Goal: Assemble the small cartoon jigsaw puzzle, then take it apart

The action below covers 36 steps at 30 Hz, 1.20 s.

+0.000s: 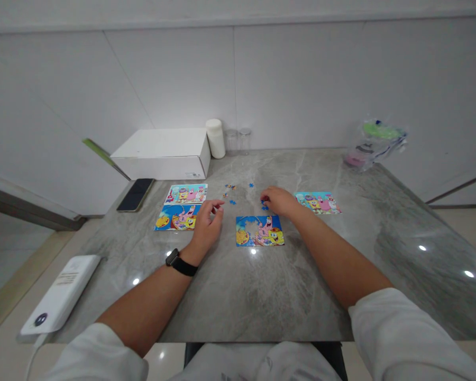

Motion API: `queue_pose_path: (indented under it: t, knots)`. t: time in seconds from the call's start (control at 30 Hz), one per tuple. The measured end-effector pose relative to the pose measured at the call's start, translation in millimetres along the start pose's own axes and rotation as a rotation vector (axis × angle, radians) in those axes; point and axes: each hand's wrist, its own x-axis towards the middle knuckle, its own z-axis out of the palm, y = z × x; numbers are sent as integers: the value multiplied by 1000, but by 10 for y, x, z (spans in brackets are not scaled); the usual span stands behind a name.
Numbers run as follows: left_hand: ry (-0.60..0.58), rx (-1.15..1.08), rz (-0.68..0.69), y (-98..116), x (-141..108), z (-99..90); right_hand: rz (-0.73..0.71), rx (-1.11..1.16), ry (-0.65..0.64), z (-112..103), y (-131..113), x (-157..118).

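Note:
A jigsaw puzzle [277,235] lies in front of me, with a gap in its upper left part. Beyond it are several loose puzzle pieces [232,202]. My right hand [277,200] is closed over a small blue puzzle piece [264,207] behind the puzzle's right side. Over the right edge of a blue picture card [174,218] rests my left hand [209,219], its fingers apart and holding nothing. A second picture card [186,194] lies just behind the blue one. To the right of my right hand sits a finished-looking puzzle [319,202].
A phone [136,194] and a white box [162,153] are at the back left, beside a white bottle [216,138] and two clear glasses [244,142]. A plastic bag [375,145] sits back right. A white power bank [61,295] lies at the left edge.

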Motion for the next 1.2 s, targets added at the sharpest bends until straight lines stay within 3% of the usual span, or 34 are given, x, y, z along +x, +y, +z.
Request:
queue_pose_path:
  t: [0.17, 0.5, 0.67, 0.9, 1.03, 1.2]
  knots:
    - [13, 10, 6, 13, -4, -11, 61, 88, 53, -68, -1, -24]
    - [43, 16, 31, 13, -24, -33, 162, 726, 209, -25, -155, 1]
    - [66, 13, 47, 42, -35, -37, 190, 1029, 153, -152, -320, -94]
    - [90, -14, 73, 238, 5, -67, 245, 1223, 149, -352, -495, -248]
    - [-7, -44, 114, 423, 173, -39, 248, 1291, 96, -421, -508, -297]
    - [-137, -69, 71, 588, 447, 144, 268, 1286, 122, -492, -512, -345]
